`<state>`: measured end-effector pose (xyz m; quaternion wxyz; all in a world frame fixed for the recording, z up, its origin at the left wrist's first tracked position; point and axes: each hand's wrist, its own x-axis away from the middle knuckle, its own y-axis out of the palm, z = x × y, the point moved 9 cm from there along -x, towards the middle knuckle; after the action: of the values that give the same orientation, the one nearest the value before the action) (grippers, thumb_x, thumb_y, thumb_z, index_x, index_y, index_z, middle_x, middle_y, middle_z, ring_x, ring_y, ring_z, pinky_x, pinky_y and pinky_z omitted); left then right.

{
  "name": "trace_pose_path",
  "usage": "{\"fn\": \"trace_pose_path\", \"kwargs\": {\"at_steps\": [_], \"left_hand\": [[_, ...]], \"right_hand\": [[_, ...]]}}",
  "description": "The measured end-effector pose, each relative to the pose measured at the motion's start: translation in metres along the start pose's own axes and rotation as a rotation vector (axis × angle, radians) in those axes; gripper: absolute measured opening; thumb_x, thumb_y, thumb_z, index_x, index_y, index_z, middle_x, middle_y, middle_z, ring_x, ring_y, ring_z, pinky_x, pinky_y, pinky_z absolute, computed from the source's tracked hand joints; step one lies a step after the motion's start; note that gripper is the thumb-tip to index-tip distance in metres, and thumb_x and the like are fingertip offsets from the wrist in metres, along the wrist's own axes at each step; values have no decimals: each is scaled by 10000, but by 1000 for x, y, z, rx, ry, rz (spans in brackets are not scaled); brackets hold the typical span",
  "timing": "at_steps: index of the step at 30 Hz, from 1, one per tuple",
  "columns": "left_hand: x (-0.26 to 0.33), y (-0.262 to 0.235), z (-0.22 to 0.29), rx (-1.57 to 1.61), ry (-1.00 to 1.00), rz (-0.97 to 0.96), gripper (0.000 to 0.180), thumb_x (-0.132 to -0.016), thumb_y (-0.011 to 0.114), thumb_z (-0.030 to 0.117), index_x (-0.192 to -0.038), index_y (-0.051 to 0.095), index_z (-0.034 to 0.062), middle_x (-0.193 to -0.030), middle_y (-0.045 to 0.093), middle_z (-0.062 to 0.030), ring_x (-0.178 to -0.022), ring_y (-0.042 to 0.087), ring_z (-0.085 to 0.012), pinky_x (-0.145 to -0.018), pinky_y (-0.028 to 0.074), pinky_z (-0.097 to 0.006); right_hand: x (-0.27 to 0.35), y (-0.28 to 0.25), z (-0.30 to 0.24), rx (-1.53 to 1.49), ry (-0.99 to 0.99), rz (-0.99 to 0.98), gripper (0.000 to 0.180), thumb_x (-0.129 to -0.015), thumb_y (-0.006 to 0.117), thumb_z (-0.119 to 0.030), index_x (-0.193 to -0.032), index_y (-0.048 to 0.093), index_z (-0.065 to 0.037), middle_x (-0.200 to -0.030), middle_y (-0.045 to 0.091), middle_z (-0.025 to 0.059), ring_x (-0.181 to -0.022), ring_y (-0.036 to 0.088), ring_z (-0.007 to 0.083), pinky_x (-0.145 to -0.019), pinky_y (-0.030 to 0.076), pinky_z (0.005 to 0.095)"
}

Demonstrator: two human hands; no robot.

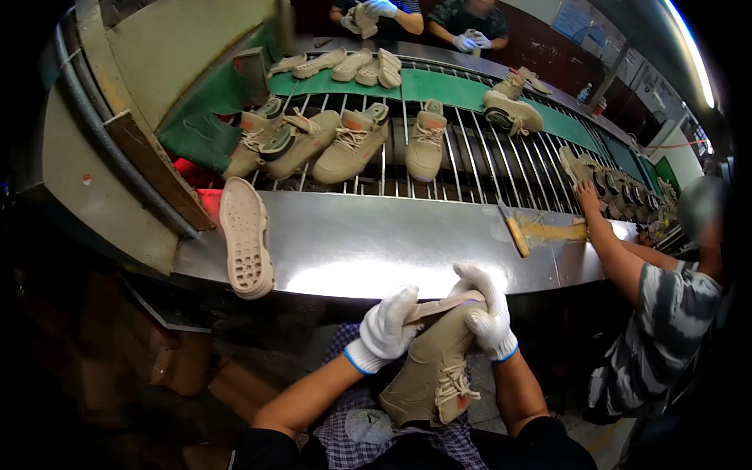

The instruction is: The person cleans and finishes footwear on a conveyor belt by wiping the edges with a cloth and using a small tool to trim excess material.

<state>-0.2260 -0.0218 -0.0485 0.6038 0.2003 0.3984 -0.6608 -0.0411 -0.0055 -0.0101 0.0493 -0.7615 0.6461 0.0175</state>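
Note:
Over my lap, a beige laced shoe upper (427, 368) is tilted with its toe up, toward the metal counter, and its laces facing right. A pale beige sole (439, 308) lies against its toe end, partly hidden by my fingers. Wearing a white knit glove with a blue cuff, my left hand (385, 329) is closed on the sole's left part. My right hand (489, 312), gloved alike, wraps the toe and the sole's right end. Another loose sole (247, 239) rests on the counter at left, its holed side facing up.
Beyond the steel counter (352, 243), a conveyor of metal rods (470, 160) carries several beige shoes (352, 141). Soles (337, 64) lie on a green strip behind. A wooden-handled tool (517, 235) sits on the counter. At right a co-worker's arm (607, 235) reaches in; two people work across.

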Motion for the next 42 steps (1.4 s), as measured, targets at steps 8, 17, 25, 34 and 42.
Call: {"fn": "trace_pose_path", "kwargs": {"at_steps": [8, 17, 25, 34, 42], "left_hand": [[-64, 33, -23, 457, -479, -516, 274, -1072, 631, 215, -1205, 657, -23, -978, 754, -176, -852, 737, -231, -735, 593, -362], [-43, 26, 10, -58, -228, -476, 276, -977, 732, 179, -1194, 678, 18, -935, 743, -185, -795, 748, -314, -685, 606, -373], [-12, -7, 11, 257, -242, -553, 681, -845, 715, 17, -1476, 467, -35, -1420, 594, -263, -1101, 729, -375, -905, 632, -385], [-16, 21, -25, 722, -556, -649, 694, -825, 607, -49, -1514, 542, -1, -1433, 655, -201, -1322, 651, -265, -1122, 526, -364], [-26, 8, -3, 522, -471, -628, 651, -854, 643, -5, -1501, 579, 17, -1447, 656, -213, -1266, 697, -290, -1057, 583, -359]], "right_hand": [[-2, 2, -17, 319, 11, -257, 1016, -720, 977, -400, -1514, 495, 11, -1384, 621, 172, -1234, 630, 262, -1089, 498, 395], [-21, -1, 0, 605, 170, -595, 675, -853, 871, -415, -1366, 647, -39, -1244, 707, 147, -1161, 682, 274, -1027, 537, 405], [-19, -14, 15, 520, 235, -548, 654, -822, 870, -415, -1329, 690, -45, -1280, 707, 143, -1197, 678, 271, -1061, 524, 400], [-21, -9, 1, 527, 177, -524, 673, -800, 879, -436, -1303, 697, -28, -1219, 728, 150, -1111, 716, 270, -991, 564, 399], [-17, -15, 5, 537, 150, -491, 666, -797, 861, -488, -1251, 706, -25, -1176, 728, 153, -1084, 720, 288, -967, 571, 408]]}}
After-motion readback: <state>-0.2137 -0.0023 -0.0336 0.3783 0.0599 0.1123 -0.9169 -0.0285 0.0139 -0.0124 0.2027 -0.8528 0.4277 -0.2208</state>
